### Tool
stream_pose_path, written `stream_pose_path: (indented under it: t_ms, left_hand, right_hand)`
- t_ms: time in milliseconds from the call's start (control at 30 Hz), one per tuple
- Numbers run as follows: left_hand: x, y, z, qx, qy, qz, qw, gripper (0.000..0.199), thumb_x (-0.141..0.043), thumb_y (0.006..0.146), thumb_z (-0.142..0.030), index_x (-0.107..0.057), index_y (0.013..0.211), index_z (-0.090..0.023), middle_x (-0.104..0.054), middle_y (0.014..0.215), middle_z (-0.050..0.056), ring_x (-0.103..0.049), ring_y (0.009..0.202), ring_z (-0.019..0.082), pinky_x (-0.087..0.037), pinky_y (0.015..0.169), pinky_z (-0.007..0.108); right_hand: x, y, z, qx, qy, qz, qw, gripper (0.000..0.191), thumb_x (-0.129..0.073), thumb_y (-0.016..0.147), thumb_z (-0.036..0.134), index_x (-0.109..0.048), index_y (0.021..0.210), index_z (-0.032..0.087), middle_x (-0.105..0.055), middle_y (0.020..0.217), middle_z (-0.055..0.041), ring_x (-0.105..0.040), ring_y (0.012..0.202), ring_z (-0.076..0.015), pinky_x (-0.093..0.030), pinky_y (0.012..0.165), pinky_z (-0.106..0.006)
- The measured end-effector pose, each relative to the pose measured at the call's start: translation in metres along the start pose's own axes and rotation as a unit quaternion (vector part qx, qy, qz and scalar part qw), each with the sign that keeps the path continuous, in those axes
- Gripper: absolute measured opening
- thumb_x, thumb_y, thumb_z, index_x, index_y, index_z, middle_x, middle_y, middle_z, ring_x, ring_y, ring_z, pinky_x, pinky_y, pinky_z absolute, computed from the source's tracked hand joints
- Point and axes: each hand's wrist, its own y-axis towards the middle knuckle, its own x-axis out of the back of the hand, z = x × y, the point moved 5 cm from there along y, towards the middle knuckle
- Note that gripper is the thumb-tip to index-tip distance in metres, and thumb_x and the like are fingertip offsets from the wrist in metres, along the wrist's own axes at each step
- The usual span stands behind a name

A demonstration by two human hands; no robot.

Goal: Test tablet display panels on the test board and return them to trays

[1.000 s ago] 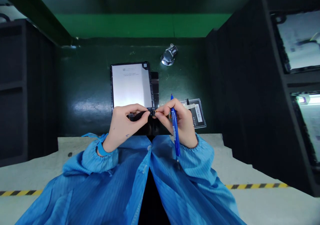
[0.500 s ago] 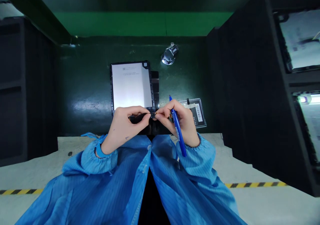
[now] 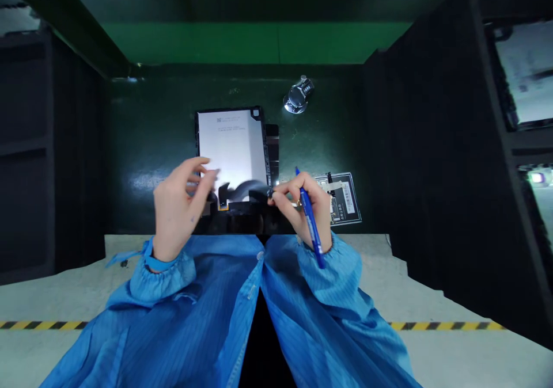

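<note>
White side up, had a dark-framed panel (image 3: 233,146) lying flat on the bench (image 3: 159,117). Held the right end of a curved black strip (image 3: 247,187), blurred, over the panel's lower edge, pinched between thumb and fingertips of the right hand (image 3: 320,206), with a blue pen (image 3: 310,221) lodged across the same palm. Had the left hand (image 3: 175,201) free of any visible thing, thumb and fingers parted near the panel's lower left corner. Could not tell, through the blur, the strip's far attachment. Called, most likely, for a light pinch close to the end, no sharp creasing, and clearance from the orange-tipped tab (image 3: 223,199) just left. Seemed wise, too, to angle the pen away from the panel.
</note>
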Motion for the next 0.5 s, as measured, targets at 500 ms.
stream_pose_path:
  t_ms: [500]
  left_hand:
    - [0.001,-0.019,0.015,0.098,-0.223,0.094,0.965,0.031,-0.054,0.094,-0.045,-0.067,0.078,-0.022,-0.062,0.062,-0.001,-0.057,0.055,0.016,-0.046,0.052,0.026]
  right_hand:
    - [-0.062,-0.042,0.025,0.277,-0.336,0.031,0.9,0.036,-0.059,0.099,0.027,-0.059,0.134,0.018,-0.063,0.141,-0.0115,-0.057,0.135,-0.0236,-0.033,0.125,-0.049]
